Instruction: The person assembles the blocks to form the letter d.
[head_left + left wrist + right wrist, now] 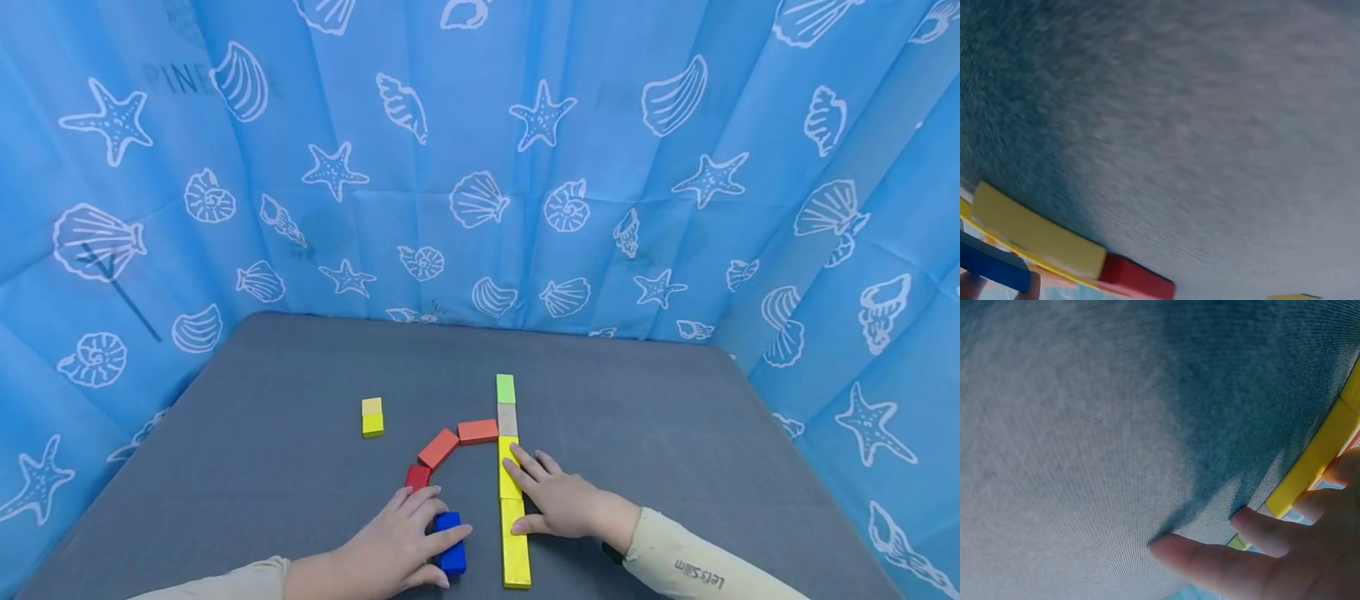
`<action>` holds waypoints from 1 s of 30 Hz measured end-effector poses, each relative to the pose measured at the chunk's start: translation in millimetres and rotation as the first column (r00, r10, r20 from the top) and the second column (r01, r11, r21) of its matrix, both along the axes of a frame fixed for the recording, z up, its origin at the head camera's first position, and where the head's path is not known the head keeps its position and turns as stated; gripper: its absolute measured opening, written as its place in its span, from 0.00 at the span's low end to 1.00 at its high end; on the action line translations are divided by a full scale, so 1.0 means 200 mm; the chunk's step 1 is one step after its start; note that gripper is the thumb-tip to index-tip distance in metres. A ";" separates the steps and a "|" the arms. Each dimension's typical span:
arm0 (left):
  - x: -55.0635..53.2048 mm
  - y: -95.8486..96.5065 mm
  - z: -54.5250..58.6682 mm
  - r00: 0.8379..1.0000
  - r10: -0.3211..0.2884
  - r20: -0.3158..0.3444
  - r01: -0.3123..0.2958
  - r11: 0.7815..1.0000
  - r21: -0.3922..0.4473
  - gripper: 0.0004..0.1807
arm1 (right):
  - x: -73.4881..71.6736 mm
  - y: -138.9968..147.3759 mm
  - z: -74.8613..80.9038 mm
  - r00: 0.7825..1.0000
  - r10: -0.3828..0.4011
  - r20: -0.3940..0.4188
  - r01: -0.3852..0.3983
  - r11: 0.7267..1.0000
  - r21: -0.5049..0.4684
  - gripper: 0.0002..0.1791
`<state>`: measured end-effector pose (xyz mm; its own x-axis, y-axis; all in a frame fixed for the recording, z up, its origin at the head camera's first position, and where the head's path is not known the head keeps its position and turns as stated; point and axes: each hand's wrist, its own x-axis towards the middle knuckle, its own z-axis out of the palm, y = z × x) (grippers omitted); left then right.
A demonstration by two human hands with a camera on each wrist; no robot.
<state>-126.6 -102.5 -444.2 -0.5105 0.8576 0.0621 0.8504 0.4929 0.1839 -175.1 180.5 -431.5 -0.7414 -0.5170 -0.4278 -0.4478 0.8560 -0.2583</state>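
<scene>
My left hand holds a blue block between thumb and fingers; in the left wrist view the blue block has fingertips at its lower side. Next to that hand a red block shows partly, and the left wrist view shows a yellow block end to end with a red one. My right hand spreads its fingers over a straight row, its fingertips at two long yellow blocks. Farther up that row come a grey block and a green block.
Two orange-red blocks continue the curve from the red block to the row. A small yellow block stands apart at the back left. The grey cloth-covered table ends at a blue shell-print curtain.
</scene>
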 end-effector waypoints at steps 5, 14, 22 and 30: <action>0.01 0.03 -0.02 0.997 -0.076 0.017 0.077 0.996 -0.053 0.31 | 0.00 0.00 -0.01 1.000 0.001 0.002 -0.001 1.000 -0.001 0.48; 0.01 0.05 -0.04 0.985 -0.168 -0.041 0.161 0.979 -0.128 0.32 | 0.01 0.01 0.01 1.000 0.004 -0.001 -0.004 1.000 -0.028 0.47; 0.06 0.04 -0.05 0.979 -0.155 -0.130 0.157 0.988 0.002 0.25 | 0.01 0.01 0.02 1.000 0.005 0.005 -0.005 1.000 -0.030 0.47; 0.06 0.03 -0.08 0.986 -0.096 -0.137 0.115 0.983 0.144 0.23 | 0.01 0.02 0.01 1.000 0.019 -0.005 -0.020 0.998 -0.052 0.47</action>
<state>-114.8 -96.5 -459.9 -0.3968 0.8819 0.2545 0.9176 0.3740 0.1345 -172.8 184.2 -429.9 -0.7327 -0.5529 -0.3968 -0.4655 0.8325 -0.3003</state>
